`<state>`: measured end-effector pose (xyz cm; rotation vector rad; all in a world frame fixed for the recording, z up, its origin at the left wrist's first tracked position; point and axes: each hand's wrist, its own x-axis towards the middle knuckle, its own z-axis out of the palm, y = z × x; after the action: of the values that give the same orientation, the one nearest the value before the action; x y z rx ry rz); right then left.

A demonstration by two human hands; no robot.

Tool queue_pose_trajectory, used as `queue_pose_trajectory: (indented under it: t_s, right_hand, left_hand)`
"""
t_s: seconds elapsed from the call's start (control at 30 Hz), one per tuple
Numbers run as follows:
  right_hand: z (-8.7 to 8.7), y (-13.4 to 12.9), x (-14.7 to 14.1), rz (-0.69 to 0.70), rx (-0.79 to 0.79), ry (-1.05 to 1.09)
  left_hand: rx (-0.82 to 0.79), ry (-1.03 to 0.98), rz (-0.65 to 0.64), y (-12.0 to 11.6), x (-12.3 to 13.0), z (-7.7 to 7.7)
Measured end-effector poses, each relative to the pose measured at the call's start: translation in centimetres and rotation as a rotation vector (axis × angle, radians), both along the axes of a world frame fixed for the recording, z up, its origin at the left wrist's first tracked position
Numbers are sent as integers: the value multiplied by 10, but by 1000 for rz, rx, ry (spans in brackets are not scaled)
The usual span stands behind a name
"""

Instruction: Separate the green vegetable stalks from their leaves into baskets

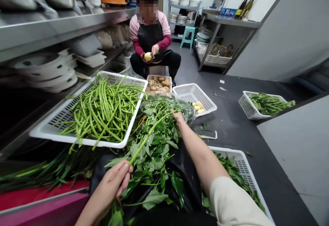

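Closest to us is our cream sleeve [233,202], and our bare right arm reaches out of it. Of the things near our hands, the biggest is the white basket [59,118] on our left. A big heap of green stems [102,106] lies in it, and we see hardly any leaves there. Next comes the pile of leafy greens [151,157] in the middle, partly on a black cover [189,171]. They look like sweet potato leaves to us. Low on our right, part of a white leaf basket [245,171] shows, with loose leaves inside.

Our left hand [119,176] pinches the near end of one long stem [147,137] between thumb and fingers. Our right hand [178,117] is at the far end of it, over the leaves. Its fingers are partly hidden, so we can't tell how tightly they close. The long stem slants up between our two hands, above the pile, and its middle looks bare.

We think the step in hand is taking leaves off this one stem. The next move calls for a steady left pinch and a gentle right hand, because a thin stem could snap.
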<state>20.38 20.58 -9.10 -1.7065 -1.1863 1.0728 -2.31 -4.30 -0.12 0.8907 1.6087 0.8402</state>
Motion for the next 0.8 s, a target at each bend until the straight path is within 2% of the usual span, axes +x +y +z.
queue_pose_trajectory:
  t_s: [0.07, 0.17, 0.23, 0.3, 0.4, 0.5, 0.57, 0.63, 0.73, 0.8]
  right_hand:
    - [3, -21, -7, 109, -49, -41]
    - [7, -66, -32, 248, -84, -73]
    - [9, -92, -52, 337, -55, -128]
    - [11, -105, -67, 357, 12, -166]
    - [14, -94, -71, 242, 55, -104]
    - [18, -78, -56, 178, 12, -10]
    - [22, -86, -45, 174, 6, 46]
    - [29, -110, -37, 244, -5, 169]
    - [40, -158, -35, 513, -76, 408]
    - [45, -180, -37, 628, -101, 501]
  left_hand:
    - [24, 42, -58, 9, 3, -2]
    - [118, 175, -156, 22, 11, -5]
    - [181, 245, -181, 24, 15, -7]
    - [195, 238, -213, 22, 20, -10]
    - [96, 42, -215, 17, 25, -12]
    - [-39, -260, -80, 20, 26, -11]
    - [-122, -446, 18, 29, 25, -11]
    - [-191, -584, 74, 41, 25, -14]
    - [-215, -678, 67, 57, 30, -22]
    - [-196, -689, 40, 63, 36, -26]
